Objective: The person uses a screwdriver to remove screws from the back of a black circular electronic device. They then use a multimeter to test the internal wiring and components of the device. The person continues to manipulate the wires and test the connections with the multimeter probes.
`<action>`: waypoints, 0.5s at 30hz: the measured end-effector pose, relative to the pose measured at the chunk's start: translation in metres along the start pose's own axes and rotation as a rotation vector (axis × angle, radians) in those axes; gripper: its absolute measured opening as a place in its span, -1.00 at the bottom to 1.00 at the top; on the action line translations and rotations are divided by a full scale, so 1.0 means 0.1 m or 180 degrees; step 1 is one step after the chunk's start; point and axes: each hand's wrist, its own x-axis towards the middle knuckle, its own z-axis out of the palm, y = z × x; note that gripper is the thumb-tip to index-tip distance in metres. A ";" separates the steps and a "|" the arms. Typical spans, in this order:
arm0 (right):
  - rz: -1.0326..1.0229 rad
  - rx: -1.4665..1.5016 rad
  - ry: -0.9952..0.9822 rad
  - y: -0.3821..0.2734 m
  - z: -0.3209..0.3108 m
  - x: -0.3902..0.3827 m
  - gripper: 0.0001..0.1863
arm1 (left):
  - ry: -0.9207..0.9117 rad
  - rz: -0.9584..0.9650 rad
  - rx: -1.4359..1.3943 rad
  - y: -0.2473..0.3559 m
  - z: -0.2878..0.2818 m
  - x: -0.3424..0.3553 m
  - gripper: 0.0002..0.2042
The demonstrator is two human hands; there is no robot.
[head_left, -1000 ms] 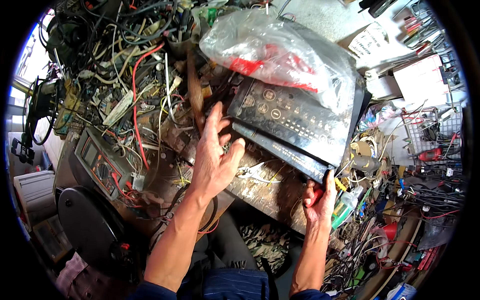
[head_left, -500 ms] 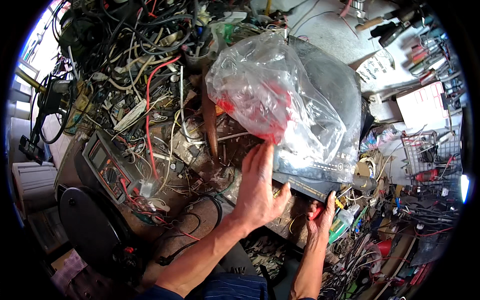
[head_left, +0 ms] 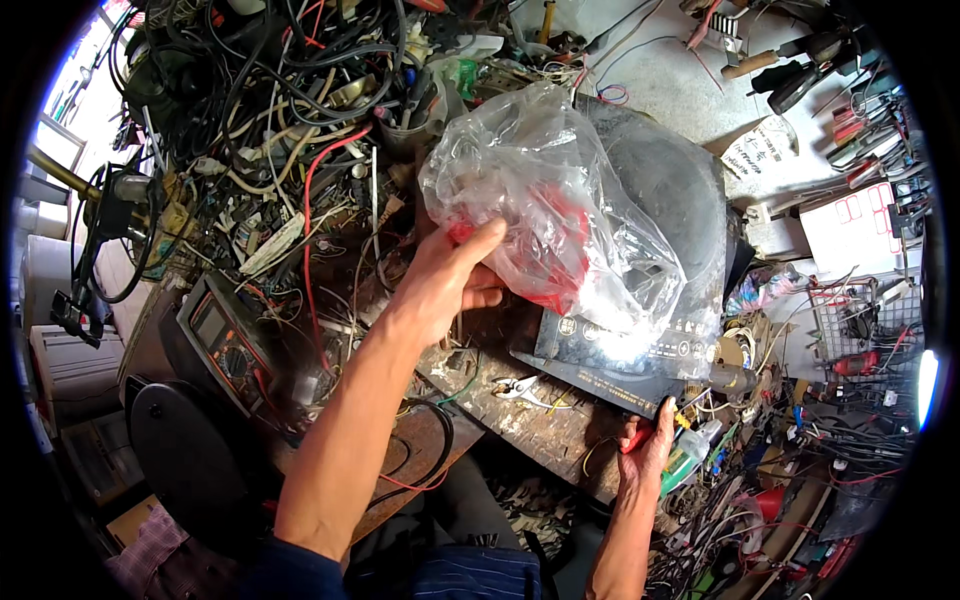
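Observation:
A crumpled clear plastic bag [head_left: 540, 190] with red print lies across the black induction cooker [head_left: 665, 190], covering much of its top. My left hand [head_left: 445, 280] grips the bag's left side, thumb above and fingers curled under it. My right hand [head_left: 648, 445] is closed around a red-handled tool [head_left: 634, 437] at the cooker's near right corner. Its thumb rests against the cooker's edge; the tool's working end cannot be made out. The cooker's front edge, with printed button symbols, shows below the bag.
White-handled pliers [head_left: 520, 388] lie on the worn bench before the cooker. A multimeter [head_left: 225, 345] stands at left beside a round black disc [head_left: 190, 455]. Tangled cables and scrap fill the far left; a green bottle [head_left: 685, 460] and more wires lie at right.
My left hand has moved left and away from me, from the bag's near edge to a grip on its left side. The pliers have come into sight. My right hand stays put.

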 end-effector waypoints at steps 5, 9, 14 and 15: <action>0.0028 -0.0064 0.0057 -0.03 0.00 -0.02 -0.52 | -0.0182 0.1588 0.0049 0.73 0.22 0.27 -0.67; -0.0015 -0.0031 -0.0036 0.00 -0.03 0.00 -0.52 | -0.0277 0.2558 0.0141 1.70 0.17 0.09 -0.77; -0.0110 -0.0045 0.0001 -0.03 -0.09 -0.04 -0.51 | 0.0106 0.3387 0.0305 2.44 -0.09 0.24 -0.76; -0.0036 -0.0021 -0.0022 -0.01 -0.05 -0.01 -0.51 | 0.0438 0.3684 0.0623 2.63 -0.15 0.14 -0.75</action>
